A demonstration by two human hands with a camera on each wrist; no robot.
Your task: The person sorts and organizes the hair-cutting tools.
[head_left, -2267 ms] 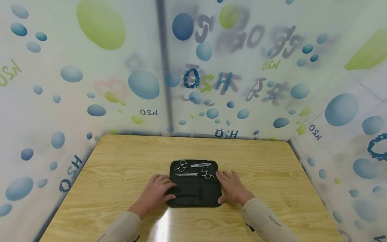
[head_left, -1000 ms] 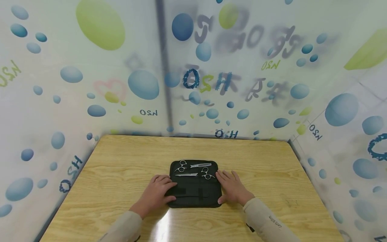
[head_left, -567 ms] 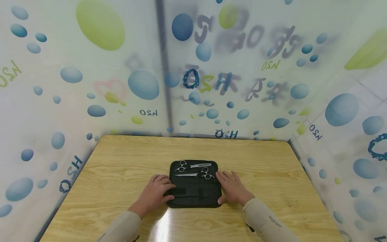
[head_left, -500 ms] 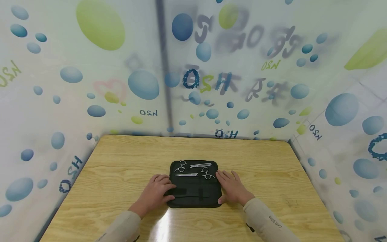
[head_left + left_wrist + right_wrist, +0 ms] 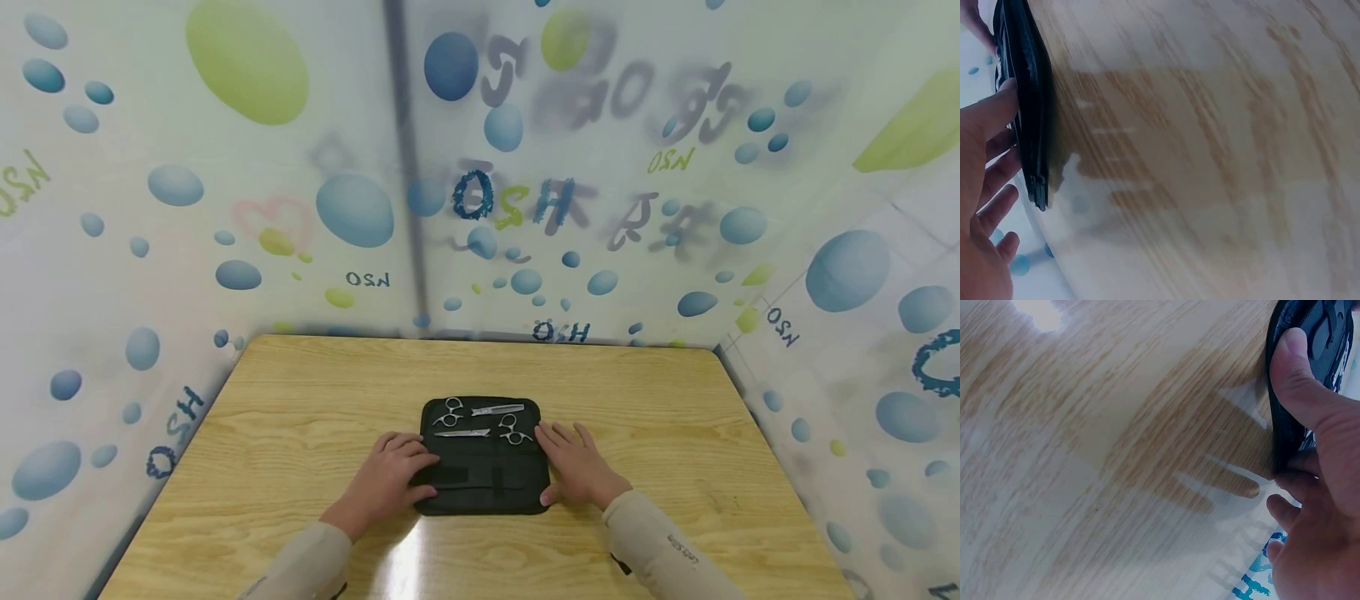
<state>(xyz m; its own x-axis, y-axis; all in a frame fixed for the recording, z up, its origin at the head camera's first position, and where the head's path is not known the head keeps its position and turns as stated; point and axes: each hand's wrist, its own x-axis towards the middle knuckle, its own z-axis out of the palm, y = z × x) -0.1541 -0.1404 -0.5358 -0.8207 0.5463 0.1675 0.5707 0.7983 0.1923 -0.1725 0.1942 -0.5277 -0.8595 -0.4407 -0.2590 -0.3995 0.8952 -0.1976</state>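
A black zippered case lies unfolded on the table. In its far half sit two pairs of silver scissors: thinning scissors at the back and straight scissors in front. My left hand rests on the case's left edge, its thumb and fingertips over the rim. At the opposite edge, my right hand touches the rim, fingers spread. The right wrist view shows the right thumb laid on the zippered rim. In the left wrist view, the left fingers are loosely spread beside the case.
The wooden table reaches back to a wall printed with blue and green drops. Similar printed walls stand at both sides. A bright reflection lies on the tabletop near the front.
The left fingertips shift very slightly on the case's left edge. The right hand, the scissors and the case stay in place.
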